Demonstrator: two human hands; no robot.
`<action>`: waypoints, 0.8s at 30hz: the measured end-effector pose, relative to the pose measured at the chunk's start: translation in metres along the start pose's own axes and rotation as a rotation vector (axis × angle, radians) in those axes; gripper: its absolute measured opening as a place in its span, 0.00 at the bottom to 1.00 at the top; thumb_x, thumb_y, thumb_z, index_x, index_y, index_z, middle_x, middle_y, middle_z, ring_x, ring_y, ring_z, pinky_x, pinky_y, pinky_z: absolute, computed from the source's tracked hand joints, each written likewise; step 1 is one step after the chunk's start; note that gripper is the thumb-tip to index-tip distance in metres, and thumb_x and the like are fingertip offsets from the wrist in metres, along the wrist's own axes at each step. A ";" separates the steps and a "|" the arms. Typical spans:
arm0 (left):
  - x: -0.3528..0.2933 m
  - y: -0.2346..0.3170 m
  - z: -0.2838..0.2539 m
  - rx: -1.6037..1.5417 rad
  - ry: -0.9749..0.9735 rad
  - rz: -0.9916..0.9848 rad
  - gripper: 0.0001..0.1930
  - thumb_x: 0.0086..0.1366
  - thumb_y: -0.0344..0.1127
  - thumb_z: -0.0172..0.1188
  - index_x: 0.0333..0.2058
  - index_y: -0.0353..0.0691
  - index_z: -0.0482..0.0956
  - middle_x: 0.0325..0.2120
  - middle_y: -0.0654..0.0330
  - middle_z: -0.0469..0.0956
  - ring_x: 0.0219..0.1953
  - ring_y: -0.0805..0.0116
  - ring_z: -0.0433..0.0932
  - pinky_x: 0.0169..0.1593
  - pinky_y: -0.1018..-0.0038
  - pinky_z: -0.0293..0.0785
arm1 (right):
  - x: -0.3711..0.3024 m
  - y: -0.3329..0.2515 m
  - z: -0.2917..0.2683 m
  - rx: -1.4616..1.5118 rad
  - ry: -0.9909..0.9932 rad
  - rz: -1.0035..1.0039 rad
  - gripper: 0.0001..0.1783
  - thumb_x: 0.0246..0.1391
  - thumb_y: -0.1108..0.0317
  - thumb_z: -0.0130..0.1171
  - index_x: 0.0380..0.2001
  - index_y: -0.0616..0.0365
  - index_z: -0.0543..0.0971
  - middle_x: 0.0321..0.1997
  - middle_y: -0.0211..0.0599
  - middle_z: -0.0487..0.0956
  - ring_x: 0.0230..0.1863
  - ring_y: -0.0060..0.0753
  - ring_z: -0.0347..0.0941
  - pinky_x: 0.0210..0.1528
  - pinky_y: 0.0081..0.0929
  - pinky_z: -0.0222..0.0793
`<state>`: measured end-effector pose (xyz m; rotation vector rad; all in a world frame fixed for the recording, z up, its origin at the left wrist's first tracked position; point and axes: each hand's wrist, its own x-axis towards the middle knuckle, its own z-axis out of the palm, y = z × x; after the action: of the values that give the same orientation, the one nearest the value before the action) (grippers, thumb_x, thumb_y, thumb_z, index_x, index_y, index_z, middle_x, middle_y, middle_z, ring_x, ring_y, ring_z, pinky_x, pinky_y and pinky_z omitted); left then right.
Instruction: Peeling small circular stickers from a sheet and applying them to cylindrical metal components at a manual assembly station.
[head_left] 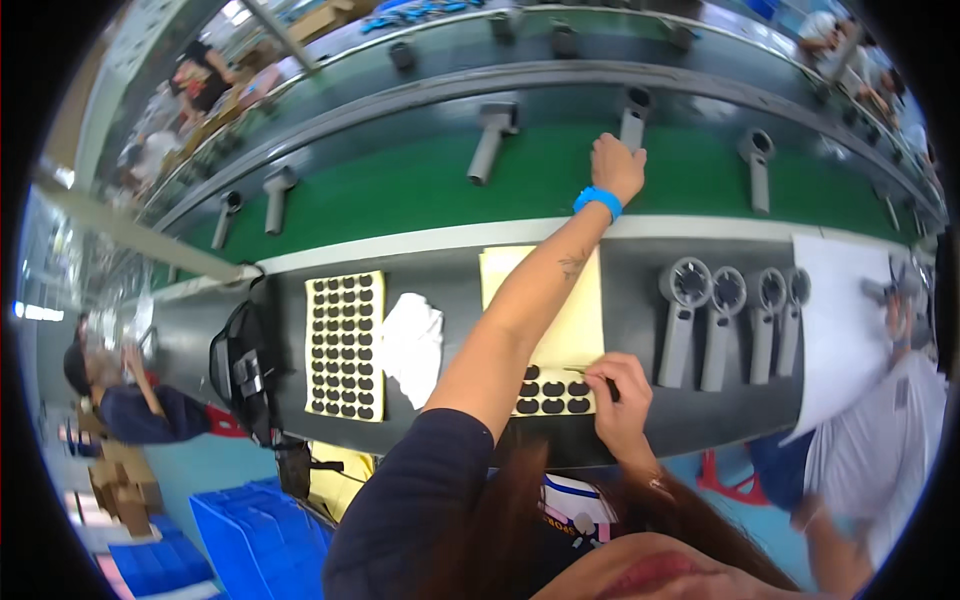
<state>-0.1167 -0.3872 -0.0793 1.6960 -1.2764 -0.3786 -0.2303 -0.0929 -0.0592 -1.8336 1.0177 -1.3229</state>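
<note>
Head view: your left hand (617, 167), with a bright blue band (598, 200) at the wrist, is stretched across the dark bench (458, 270) to the green conveyor belt (400, 185), where its curled fingers appear to grasp the lower handle of a grey handheld fan with a ring-shaped head (633, 120); how firmly is hidden by the back of the hand. Your right hand (622, 398) is at the lower part of a pale yellow backing sheet (573, 325), thumb and forefinger drawn together beside its black, notched round pads (552, 389); a thin dark sliver shows at the fingertips, but whether it is a loose pad or the sheet's edge you cannot tell. Judging by how things lie, the work is partway along: this sheet looks mostly bare, with a few rows of pads left near you, while a second yellow sheet (379, 390), to your left beside a crumpled white cloth (413, 350), looks full. Four similar grey fans (716, 345) lie side by side on the bench to your right; whether they are finished or waiting is unclear. More grey fans (490, 145) lie spaced along the belt, their pads, if any, too small to make out.
</note>
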 end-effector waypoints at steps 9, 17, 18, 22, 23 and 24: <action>-0.059 0.023 -0.162 -0.672 -0.159 0.172 0.15 0.64 0.31 0.58 0.48 0.33 0.71 0.34 0.55 0.76 0.27 0.70 0.81 0.31 0.77 0.78 | 0.030 -0.046 -0.080 -0.058 0.837 -0.353 0.04 0.47 0.81 0.62 0.28 0.64 0.77 0.31 0.41 0.77 0.33 0.33 0.73 0.36 0.26 0.69; -0.182 0.046 -0.248 -0.490 -0.180 0.340 0.18 0.60 0.24 0.61 0.50 0.31 0.72 0.40 0.55 0.73 0.37 0.69 0.77 0.37 0.76 0.79 | 0.055 -0.061 -0.124 -0.519 0.590 -0.022 0.06 0.53 0.75 0.60 0.35 0.64 0.80 0.31 0.34 0.79 0.29 0.19 0.72 0.34 0.17 0.68; -0.194 0.043 -0.254 -0.387 -0.145 0.386 0.18 0.59 0.23 0.61 0.49 0.32 0.73 0.40 0.54 0.74 0.37 0.68 0.78 0.37 0.76 0.79 | 0.045 -0.069 -0.116 -0.497 0.616 -0.071 0.06 0.53 0.75 0.60 0.34 0.64 0.80 0.31 0.34 0.80 0.29 0.19 0.72 0.33 0.16 0.67; -0.231 0.032 -0.271 -0.205 -0.103 0.442 0.19 0.56 0.21 0.62 0.48 0.34 0.74 0.40 0.53 0.77 0.37 0.66 0.78 0.37 0.75 0.78 | 0.043 -0.050 -0.129 -0.457 0.586 0.139 0.06 0.49 0.79 0.62 0.33 0.65 0.80 0.32 0.33 0.79 0.30 0.19 0.72 0.34 0.15 0.67; -0.237 0.029 -0.274 -0.155 -0.104 0.443 0.19 0.56 0.21 0.62 0.48 0.34 0.75 0.39 0.53 0.77 0.37 0.66 0.78 0.37 0.76 0.78 | 0.035 -0.057 -0.125 -0.458 0.578 0.145 0.06 0.49 0.79 0.62 0.33 0.65 0.80 0.32 0.33 0.79 0.30 0.19 0.72 0.34 0.15 0.67; -0.242 0.023 -0.274 -0.163 -0.083 0.455 0.19 0.55 0.21 0.63 0.48 0.34 0.75 0.39 0.54 0.78 0.37 0.66 0.79 0.36 0.75 0.77 | 0.029 -0.072 -0.114 -0.399 0.585 0.047 0.06 0.49 0.80 0.62 0.33 0.65 0.81 0.32 0.32 0.79 0.31 0.19 0.72 0.35 0.15 0.67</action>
<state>-0.0345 -0.0419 0.0105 1.2189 -1.5987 -0.2728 -0.3184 -0.0906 0.0464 -1.7043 1.7221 -1.7769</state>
